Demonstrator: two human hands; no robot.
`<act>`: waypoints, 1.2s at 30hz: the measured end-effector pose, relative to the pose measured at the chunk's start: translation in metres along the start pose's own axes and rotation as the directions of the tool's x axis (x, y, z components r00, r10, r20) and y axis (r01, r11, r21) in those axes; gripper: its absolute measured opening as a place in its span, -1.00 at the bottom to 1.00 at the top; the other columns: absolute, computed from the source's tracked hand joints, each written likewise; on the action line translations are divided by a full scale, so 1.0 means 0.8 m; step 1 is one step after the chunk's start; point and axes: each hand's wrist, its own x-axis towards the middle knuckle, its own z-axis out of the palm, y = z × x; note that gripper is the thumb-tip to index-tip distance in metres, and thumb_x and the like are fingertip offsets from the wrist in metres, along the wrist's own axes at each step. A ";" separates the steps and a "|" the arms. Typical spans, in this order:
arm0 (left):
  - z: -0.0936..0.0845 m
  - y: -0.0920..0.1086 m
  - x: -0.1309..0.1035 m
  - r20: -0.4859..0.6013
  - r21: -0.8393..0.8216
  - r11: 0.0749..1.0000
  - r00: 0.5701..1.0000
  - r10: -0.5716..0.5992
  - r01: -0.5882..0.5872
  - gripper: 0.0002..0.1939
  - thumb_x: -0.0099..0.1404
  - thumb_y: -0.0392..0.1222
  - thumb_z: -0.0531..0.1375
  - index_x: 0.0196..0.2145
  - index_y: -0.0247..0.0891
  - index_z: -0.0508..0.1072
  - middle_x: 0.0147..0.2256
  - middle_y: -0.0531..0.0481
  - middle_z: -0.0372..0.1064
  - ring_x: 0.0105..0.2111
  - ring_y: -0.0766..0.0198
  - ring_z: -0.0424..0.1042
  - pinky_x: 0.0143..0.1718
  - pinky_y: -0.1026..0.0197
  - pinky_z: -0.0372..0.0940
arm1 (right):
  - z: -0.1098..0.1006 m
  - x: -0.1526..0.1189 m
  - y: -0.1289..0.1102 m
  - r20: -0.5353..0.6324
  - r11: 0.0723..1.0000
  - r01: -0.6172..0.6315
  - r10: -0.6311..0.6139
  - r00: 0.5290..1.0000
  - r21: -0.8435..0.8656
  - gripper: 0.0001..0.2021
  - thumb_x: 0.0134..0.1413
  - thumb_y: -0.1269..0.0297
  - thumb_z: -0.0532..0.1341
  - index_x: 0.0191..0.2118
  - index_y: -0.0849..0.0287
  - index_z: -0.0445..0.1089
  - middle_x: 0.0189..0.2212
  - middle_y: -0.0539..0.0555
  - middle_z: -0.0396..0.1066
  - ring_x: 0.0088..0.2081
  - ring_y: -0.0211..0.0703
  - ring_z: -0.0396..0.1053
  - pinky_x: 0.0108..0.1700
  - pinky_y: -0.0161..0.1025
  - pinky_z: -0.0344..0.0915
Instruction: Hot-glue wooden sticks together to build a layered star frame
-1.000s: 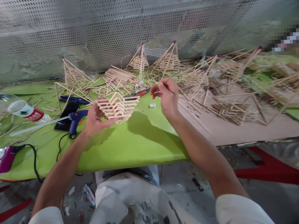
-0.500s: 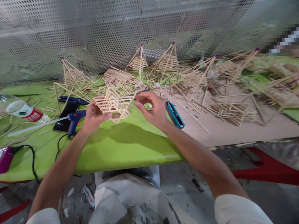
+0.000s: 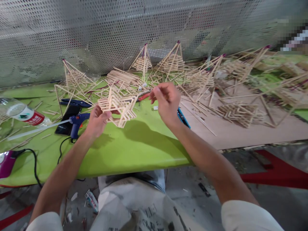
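Note:
My left hand point(image 3: 97, 120) grips a star-shaped lattice of stacked thin wooden sticks point(image 3: 121, 110) by its left side, thumb on top. The lattice is held tilted above the green table. My right hand point(image 3: 167, 101) hovers to its right, apart from it, with fingers curled together. Whatever they may pinch is too small or hidden to make out. By those fingertips is a red-handled tool point(image 3: 144, 96), its kind unclear. Beneath my right wrist, a blue tool point(image 3: 184, 118) lies partly covered.
A blue glue gun point(image 3: 77, 123) with a glue stick rests by a black phone point(image 3: 68, 120). A water bottle point(image 3: 26, 114) lies at left. Loose sticks point(image 3: 122, 78) and several pointed stick frames point(image 3: 172, 62) line the perforated metal screen point(image 3: 101, 35). A brown board point(image 3: 228, 136) covers the right side.
My right hand has moved right and slightly up, away from the lattice, uncovering the red handle and covering more of the blue tool. The lattice has turned in my left hand.

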 end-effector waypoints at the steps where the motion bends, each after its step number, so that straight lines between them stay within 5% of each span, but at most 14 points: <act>1: 0.001 0.001 0.000 -0.006 0.000 1.000 1.000 -0.001 0.001 -0.43 0.02 0.16 0.58 -0.17 -0.17 0.49 -0.25 -0.04 0.63 -0.18 -0.01 0.70 -0.10 -0.04 0.65 | -0.004 0.005 0.004 -0.022 1.000 -0.013 0.013 1.000 0.008 -0.63 0.41 -0.17 0.24 -0.23 0.03 0.35 -0.45 -0.08 0.49 -0.47 -0.30 0.44 -0.46 -0.34 0.35; 7: 0.003 0.003 0.000 -0.033 0.029 1.000 0.999 -0.001 0.002 -0.48 0.07 0.08 0.56 -0.15 -0.20 0.50 -0.26 -0.07 0.64 -0.32 0.09 0.68 -0.28 0.11 0.60 | 0.007 -0.006 -0.016 0.154 0.999 -0.049 0.050 0.987 -0.012 -0.53 0.35 -0.20 0.28 -0.39 0.10 0.48 -0.52 -0.02 0.47 -0.52 -0.29 0.37 -0.47 -0.29 0.30; 12: 0.004 -0.003 0.000 -0.059 0.078 0.996 0.997 0.042 -0.037 -0.48 0.09 0.03 0.56 -0.09 -0.20 0.50 -0.16 -0.09 0.65 -0.22 0.10 0.69 -0.15 0.12 0.59 | 0.031 -0.030 -0.038 0.286 0.997 -0.059 0.068 0.956 -0.042 -0.61 0.18 -0.17 0.43 -0.32 0.09 0.58 -0.39 0.04 0.59 -0.45 -0.23 0.43 -0.42 -0.24 0.38; 25: 0.010 -0.020 -0.006 -0.108 0.205 0.971 0.983 0.146 -0.121 -0.36 0.08 0.00 0.59 0.02 -0.18 0.45 -0.03 -0.11 0.63 -0.06 0.08 0.68 0.05 0.02 0.59 | 0.040 -0.041 -0.029 0.301 0.985 -0.159 0.172 0.938 -0.067 -0.68 0.25 -0.06 0.39 -0.29 0.11 0.58 -0.36 0.05 0.59 -0.38 -0.19 0.46 -0.35 -0.23 0.40; 36: 0.014 -0.017 -0.005 -0.146 0.144 0.986 0.984 0.100 -0.079 -0.39 0.09 0.09 0.59 -0.04 -0.20 0.48 -0.11 -0.08 0.66 -0.27 0.18 0.70 -0.29 0.24 0.57 | 0.039 -0.040 -0.033 0.354 0.981 -0.194 0.192 0.915 -0.030 -0.63 0.35 -0.12 0.27 -0.26 0.11 0.41 -0.39 0.00 0.41 -0.41 -0.25 0.29 -0.43 -0.26 0.21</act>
